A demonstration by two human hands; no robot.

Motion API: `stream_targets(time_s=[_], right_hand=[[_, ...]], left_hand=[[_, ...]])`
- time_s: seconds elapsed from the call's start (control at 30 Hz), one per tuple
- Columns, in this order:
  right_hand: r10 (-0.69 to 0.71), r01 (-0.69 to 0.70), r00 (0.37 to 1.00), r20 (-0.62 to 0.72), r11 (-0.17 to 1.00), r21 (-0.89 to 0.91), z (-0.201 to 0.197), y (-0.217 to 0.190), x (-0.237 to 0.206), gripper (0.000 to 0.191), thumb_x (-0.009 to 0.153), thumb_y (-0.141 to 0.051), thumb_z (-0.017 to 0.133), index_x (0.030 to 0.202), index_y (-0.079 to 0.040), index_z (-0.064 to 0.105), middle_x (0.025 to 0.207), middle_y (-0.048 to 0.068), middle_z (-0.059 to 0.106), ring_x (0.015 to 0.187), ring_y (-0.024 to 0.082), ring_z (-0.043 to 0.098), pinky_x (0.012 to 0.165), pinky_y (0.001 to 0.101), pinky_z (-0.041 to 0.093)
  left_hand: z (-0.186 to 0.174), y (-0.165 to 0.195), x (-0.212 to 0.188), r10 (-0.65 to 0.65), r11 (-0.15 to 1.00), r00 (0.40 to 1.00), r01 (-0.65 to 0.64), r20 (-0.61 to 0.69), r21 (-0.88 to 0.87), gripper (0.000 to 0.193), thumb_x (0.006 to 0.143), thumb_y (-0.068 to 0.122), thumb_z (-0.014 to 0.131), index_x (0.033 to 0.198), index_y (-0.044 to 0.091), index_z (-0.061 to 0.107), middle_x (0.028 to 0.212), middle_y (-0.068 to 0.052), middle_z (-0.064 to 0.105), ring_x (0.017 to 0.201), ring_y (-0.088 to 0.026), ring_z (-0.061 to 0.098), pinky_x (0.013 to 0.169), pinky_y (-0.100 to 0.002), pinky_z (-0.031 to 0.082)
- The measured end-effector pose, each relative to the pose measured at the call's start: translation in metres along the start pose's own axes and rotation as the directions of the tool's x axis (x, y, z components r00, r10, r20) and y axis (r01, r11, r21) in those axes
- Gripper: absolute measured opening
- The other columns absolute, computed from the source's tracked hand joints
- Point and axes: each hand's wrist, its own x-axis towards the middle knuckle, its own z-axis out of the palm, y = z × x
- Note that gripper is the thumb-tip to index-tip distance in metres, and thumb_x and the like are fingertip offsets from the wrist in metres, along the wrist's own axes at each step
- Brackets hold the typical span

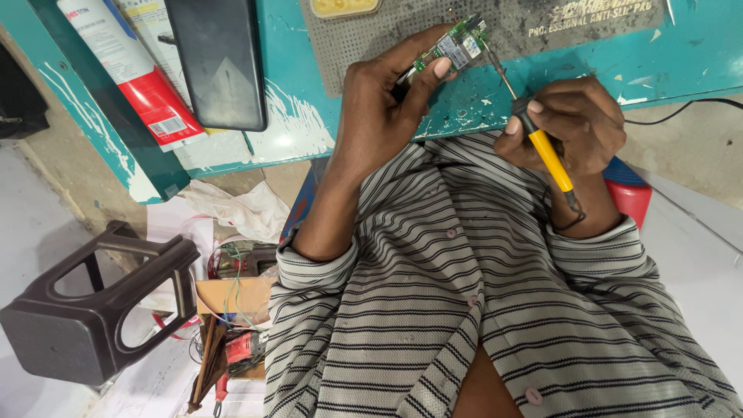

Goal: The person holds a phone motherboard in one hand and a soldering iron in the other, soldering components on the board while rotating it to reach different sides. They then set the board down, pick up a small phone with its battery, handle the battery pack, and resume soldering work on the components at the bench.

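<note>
The left hand (379, 108) is pinching a small green circuit board (457, 48) between thumb and fingers, holding it tilted at the near edge of the grey perforated mat (387, 39) on the teal workbench (681, 54). The right hand (569, 124) is closed in a pen-like grip around a soldering iron (542, 143) with a yellow handle, and its thin metal shaft is running up and to the left so that the tip is meeting the right end of the board. Whether the tip is actually touching a joint or sitting just off it is hard to tell at this size. The iron's dark cord (673, 112) is trailing away to the right across the bench.

To do this well, the left hand is needing to keep the board steady, with the fingers staying on its edges and well away from the heated end. The right wrist looks unsupported, so resting it on the bench edge would be steadying the tip. The tip should be pressing flat on one joint only, not dragging across neighbouring parts.

A dark phone (217, 62) is lying face down at the far left of the bench beside a red and white tube (128, 70). A dark plastic stool (93, 302) is standing on the floor at lower left, near a box of wires and tools (232, 310)
</note>
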Motion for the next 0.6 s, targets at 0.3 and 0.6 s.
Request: stream_targets(time_s=[0.3, 0.6], right_hand=[[0.025, -0.025, 0.999, 0.021, 1.000, -0.005, -0.0007, -0.0029, 0.0012, 0.020, 0.094, -0.007, 0.078, 0.096, 0.001, 0.060, 0.080, 0.014, 0.066, 0.074, 0.028, 0.070, 0.060, 0.0332, 0.056], [0.014, -0.014, 1.000, 0.011, 1.000, -0.011, 0.0022, -0.0029, 0.0003, 0.021, 0.093, -0.007, 0.078, 0.098, 0.001, 0.059, 0.080, 0.013, 0.066, 0.075, 0.028, 0.070, 0.059, 0.0325, 0.056]], left_hand=[[-0.0024, 0.0032, 0.0006, 0.014, 0.999, 1.000, -0.014, 0.007, -0.030, 0.033, 0.110, 0.024, 0.067, 0.140, 0.010, 0.064, 0.095, -0.005, 0.082, 0.064, -0.007, 0.073, 0.054, -0.023, 0.053], [-0.0040, 0.0003, -0.0026, 0.018, 1.000, 1.000, -0.018, -0.004, -0.012, 0.033, 0.109, 0.024, 0.067, 0.140, 0.011, 0.065, 0.094, -0.005, 0.082, 0.061, -0.008, 0.070, 0.052, -0.023, 0.051]])
